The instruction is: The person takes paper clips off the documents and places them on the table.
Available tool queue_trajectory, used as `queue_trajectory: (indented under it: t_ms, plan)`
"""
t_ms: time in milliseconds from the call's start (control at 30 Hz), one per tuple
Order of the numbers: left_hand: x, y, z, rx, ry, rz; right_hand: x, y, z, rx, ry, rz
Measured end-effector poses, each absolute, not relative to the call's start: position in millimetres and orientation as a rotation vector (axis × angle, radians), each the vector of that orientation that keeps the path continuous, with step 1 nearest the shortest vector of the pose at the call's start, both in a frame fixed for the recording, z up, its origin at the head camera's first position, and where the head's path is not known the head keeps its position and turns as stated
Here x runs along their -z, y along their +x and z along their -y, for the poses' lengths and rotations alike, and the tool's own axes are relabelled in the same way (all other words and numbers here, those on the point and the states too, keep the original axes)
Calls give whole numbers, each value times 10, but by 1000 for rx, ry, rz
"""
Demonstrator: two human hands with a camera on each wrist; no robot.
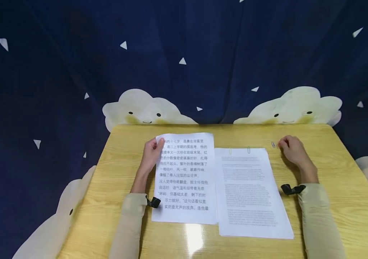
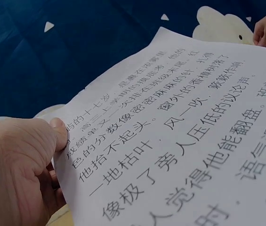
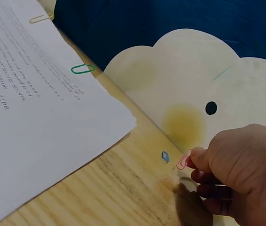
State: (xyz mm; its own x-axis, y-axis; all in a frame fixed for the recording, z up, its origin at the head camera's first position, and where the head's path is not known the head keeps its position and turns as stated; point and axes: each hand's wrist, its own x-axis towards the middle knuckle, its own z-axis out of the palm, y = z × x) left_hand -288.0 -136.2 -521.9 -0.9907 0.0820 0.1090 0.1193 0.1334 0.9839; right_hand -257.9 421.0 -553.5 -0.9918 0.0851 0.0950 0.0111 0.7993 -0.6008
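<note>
My left hand (image 1: 152,155) grips the upper left corner of a sheaf of paper (image 1: 185,216) printed with large Chinese text, thumb on top. In the left wrist view this paper (image 2: 170,99) is lifted and tilted. Between thumb and fingers, my right hand (image 3: 245,174) pinches a pink paper clip (image 3: 183,161) just above the table. Close by lies a blue paper clip (image 3: 165,156). A second stack of paper (image 1: 252,230), with small print, rests to the right of the first. On its top edge sit a yellow paper clip (image 1: 230,151) and a green paper clip (image 1: 249,150).
The wooden table (image 1: 339,187) runs back to a dark blue curtain (image 1: 203,54) with white clouds and triangles. A bright reflection shows on the tabletop below the papers. Each wrist wears a black camera strap.
</note>
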Motion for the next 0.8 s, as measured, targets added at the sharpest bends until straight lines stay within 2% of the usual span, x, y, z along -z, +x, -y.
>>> queue_trajectory:
  t_ms: [433, 800]
  plan:
    - [5372, -2894, 1625, 1870, -9, 2464, 5586, -2600, -4164, -954, -213, 2821]
    - [5532, -2945, 1627, 1652, 54, 2498, 5619, -2630, -4134, -941, -337, 2726]
